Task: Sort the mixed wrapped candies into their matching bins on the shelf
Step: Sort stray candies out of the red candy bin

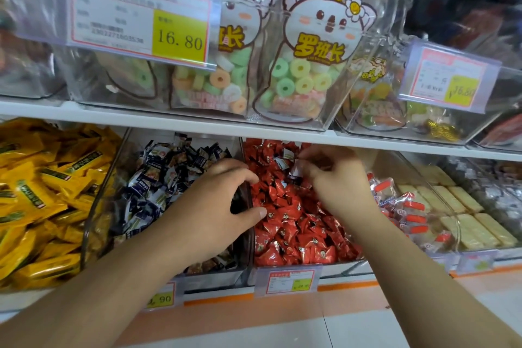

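The middle clear bin (282,265) holds red wrapped candies (291,223). Two stray dark-blue-and-white candies (282,162) lie on the red pile near the back. My right hand (339,181) reaches into this bin, and its fingertips pinch another dark-blue-and-white candy (295,171). The bin to the left (93,206) is full of matching dark-blue-and-white candies (158,178). My left hand (220,200) hovers over the divider between these two bins, fingers loosely curved and apart, thumb touching the red candies, nothing visibly held.
A bin of yellow packets (42,200) stands at far left. Red-and-clear wrapped sweets (404,206) and pale bars (463,212) fill the bins to the right. The upper shelf (197,123) carries bagged ring candies (299,79) close above the hands. Price tags (288,281) hang along the front edge.
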{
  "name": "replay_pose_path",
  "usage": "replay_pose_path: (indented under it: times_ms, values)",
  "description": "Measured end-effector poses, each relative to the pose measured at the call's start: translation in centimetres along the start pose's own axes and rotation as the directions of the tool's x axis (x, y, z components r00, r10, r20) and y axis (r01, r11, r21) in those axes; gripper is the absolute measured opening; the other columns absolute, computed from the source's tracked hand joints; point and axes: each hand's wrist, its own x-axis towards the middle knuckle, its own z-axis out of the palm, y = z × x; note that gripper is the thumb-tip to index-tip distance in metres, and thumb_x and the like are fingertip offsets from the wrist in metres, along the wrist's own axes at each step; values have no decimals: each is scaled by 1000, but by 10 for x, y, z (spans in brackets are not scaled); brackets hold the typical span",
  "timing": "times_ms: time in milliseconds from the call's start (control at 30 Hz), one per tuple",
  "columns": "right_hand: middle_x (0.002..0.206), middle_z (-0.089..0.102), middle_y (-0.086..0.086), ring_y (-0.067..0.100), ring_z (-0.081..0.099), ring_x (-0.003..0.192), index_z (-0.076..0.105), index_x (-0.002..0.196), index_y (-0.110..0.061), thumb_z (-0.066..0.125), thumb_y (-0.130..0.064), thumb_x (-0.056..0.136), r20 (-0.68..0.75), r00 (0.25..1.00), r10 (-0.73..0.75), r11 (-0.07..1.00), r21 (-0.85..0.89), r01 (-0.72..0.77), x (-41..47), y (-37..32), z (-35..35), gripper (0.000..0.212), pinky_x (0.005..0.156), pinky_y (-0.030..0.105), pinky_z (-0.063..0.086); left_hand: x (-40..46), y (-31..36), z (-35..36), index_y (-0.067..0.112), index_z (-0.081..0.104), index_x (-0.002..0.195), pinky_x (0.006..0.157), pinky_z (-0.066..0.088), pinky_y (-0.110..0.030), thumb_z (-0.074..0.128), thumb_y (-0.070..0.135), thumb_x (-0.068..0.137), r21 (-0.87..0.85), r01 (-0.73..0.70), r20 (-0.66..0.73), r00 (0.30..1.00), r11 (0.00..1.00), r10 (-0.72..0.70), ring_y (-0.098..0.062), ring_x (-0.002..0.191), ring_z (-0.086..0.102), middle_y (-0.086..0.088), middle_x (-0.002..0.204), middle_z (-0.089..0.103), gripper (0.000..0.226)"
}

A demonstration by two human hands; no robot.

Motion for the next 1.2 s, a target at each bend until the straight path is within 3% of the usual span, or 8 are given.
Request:
replay_pose_path:
  times_ms: [133, 300, 400, 500, 667, 867, 1100, 1200]
  values:
    - [87, 78, 7, 18, 72, 76, 75, 94, -9, 76, -4, 90, 147, 986, 79, 872, 469, -140, -18, -33, -4, 7, 71, 26, 58, 2, 5, -7, 45, 54, 135, 88, 47, -21, 70, 57, 87, -103, -18, -182, 983, 995, -2, 7, 109, 55, 29, 126, 57, 52]
    - [88, 77, 14, 23, 73, 80, 72, 102, 3, 71, 0, 92, 350, 936, -32, 821, 543, -175, -28, -40, 8, 10, 75, 35, 62, 0, 10, -15, 39, 73, 101, 82, 57, -28, 78, 45, 85, -290, -35, -226, 974, 956, -33, 4, 90, 69, 24, 91, 73, 18]
    - [95, 78, 8, 20, 75, 92, 76, 105, -9, 73, -7, 94, 278, 960, 27, 897, 417, -146, -23, -33, 6, 12, 86, 35, 62, -2, 1, -23, 38, 74, 91, 74, 58, -24, 77, 43, 88, -151, 42, -278, 957, 988, -83, 4, 79, 68, 23, 82, 72, 7]
    - [93, 77, 1, 11, 72, 90, 75, 102, -17, 72, -7, 93, 123, 992, 15, 988, 153, -34, -10, -12, 8, 14, 81, 22, 56, -2, -8, -30, 35, 67, 115, 73, 60, -32, 67, 47, 93, 56, 93, -276, 958, 994, -74, -2, 75, 68, 18, 104, 71, 25]
    - [103, 72, -8, 5, 64, 93, 71, 109, -20, 74, -23, 91, 69, 996, -48, 982, -178, 60, 20, 14, 25, 19, 89, 22, 50, -2, -8, -18, 43, 38, 151, 111, 39, -28, 56, 61, 95, 100, 24, -44, 999, 995, -20, -6, 136, 44, 19, 156, 38, 61]
    - [112, 71, -2, 21, 64, 107, 68, 118, -22, 69, -37, 92, 128, 992, -20, 862, -500, 82, 50, 29, 52, 30, 82, 21, 37, 3, -9, -2, 45, 31, 154, 112, 28, -19, 49, 65, 96, 61, -21, 29, 999, 998, 19, 4, 141, 30, 29, 159, 24, 65]
    - [96, 75, -8, 14, 68, 92, 75, 98, -26, 76, -35, 87, 85, 996, -16, 883, -466, 54, 53, 36, 55, 14, 75, 22, 45, 1, -12, -2, 45, 32, 152, 115, 29, -22, 48, 65, 96, 43, -16, 40, 999, 999, 15, 5, 141, 30, 32, 157, 21, 62]
    - [105, 76, -7, 13, 68, 96, 76, 105, -27, 75, -30, 88, 110, 994, -11, 875, -479, 63, 51, 33, 54, 18, 77, 18, 42, 1, -13, -1, 45, 33, 152, 116, 32, -25, 48, 66, 96, 38, -20, 34, 999, 999, 19, 5, 142, 31, 32, 158, 21, 61]
